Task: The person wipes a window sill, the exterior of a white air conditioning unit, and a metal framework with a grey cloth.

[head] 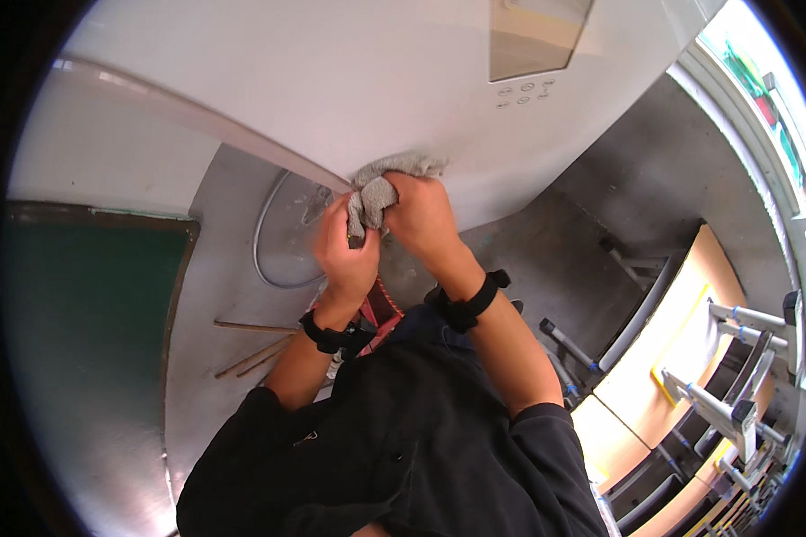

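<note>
A tall white appliance [376, 87] with a glossy front stands before me. Its front bears a rectangular display window [537, 40] and several small printed buttons [525, 94] below it. Bunched at the near lower edge of this front is a grey cloth [379, 198]. My right hand [422, 211] grips the cloth from the right and presses it to the white surface. From the left, my left hand [346, 252] pinches a hanging fold between thumb and fingers, slightly blurred. Black bands circle both wrists.
A green chalkboard [94, 322] fills the left wall. Beside the appliance, a grey hose [256, 235] curves along the wall. Wooden sticks [255, 356] and a red container [383, 312] are low down near me. Upturned desks with metal legs [698, 396] are stacked at right, below a window [772, 94].
</note>
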A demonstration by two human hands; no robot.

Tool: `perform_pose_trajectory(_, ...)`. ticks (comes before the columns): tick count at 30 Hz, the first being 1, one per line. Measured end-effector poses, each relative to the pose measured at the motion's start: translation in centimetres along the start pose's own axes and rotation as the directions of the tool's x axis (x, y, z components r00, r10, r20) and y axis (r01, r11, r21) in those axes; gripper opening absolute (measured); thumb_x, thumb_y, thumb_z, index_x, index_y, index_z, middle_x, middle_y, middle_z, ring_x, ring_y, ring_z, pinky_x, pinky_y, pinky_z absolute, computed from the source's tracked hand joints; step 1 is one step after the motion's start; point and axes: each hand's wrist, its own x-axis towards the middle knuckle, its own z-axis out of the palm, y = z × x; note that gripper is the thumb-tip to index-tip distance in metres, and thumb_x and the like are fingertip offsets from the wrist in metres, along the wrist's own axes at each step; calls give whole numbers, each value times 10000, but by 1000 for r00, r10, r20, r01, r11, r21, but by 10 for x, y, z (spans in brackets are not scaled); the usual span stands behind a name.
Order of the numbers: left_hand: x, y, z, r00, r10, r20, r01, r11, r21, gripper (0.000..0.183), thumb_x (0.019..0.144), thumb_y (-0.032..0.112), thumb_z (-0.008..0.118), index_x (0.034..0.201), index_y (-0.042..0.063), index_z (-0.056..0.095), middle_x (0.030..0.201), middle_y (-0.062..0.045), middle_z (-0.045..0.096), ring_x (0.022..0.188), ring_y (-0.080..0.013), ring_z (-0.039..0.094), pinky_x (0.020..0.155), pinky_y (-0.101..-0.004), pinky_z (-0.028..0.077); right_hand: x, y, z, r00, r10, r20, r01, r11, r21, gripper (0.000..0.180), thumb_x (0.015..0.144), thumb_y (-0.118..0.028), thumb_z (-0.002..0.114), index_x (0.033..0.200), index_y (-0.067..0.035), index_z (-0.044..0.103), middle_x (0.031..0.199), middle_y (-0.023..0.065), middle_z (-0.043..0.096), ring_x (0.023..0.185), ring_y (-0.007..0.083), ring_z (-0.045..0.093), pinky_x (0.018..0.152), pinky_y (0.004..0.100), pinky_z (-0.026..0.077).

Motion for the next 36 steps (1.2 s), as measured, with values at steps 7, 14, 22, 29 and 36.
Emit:
perform_pose_trajectory(7,-47,-35,65,930,-337,150,340,940,2,324,759,2,710,1066,0,610,1025,-178,659,953,-353,651,846,-402,519,-29,90,31,971,239,15,-239,969,60,207,741,-27,609,919,-16,713,846,234,675,833,431,647,753,497,517)
perform_pose_trajectory(14,-62,-53,103,842,-347,413,348,934,75,333,784,62,692,1102,-2,620,1034,-222,666,992,-398,636,870,-436,499,-45,156,46,885,447,-129,-456,888,-51,172,718,6,586,834,14,713,826,270,656,801,449,643,727,484,515)
perform_pose_trajectory(22,-36,-34,43,905,-293,308,318,947,-35,343,780,-5,664,1119,-13,612,1003,-187,666,959,-325,651,859,-398,506,-28,70,24,958,170,-229,-184,982,-43,173,671,-30,627,834,8,671,837,252,645,804,452,623,720,504,515)
perform_pose_trajectory(29,3,-22,-42,977,-212,12,208,940,-270,435,824,-41,670,1238,-34,540,1219,-119,590,1105,-214,580,975,-366,473,5,-46,21,933,-233,-272,254,966,43,284,640,-37,699,922,-58,666,918,133,638,828,358,631,686,435,533)
perform_pose_trajectory(36,10,-31,-55,961,-275,-27,236,867,-438,474,872,23,696,1296,-32,492,1301,-121,542,1147,-211,562,982,-360,469,19,-68,41,906,-367,-212,386,921,55,290,663,-55,694,949,-94,677,963,80,651,877,321,636,735,405,533)
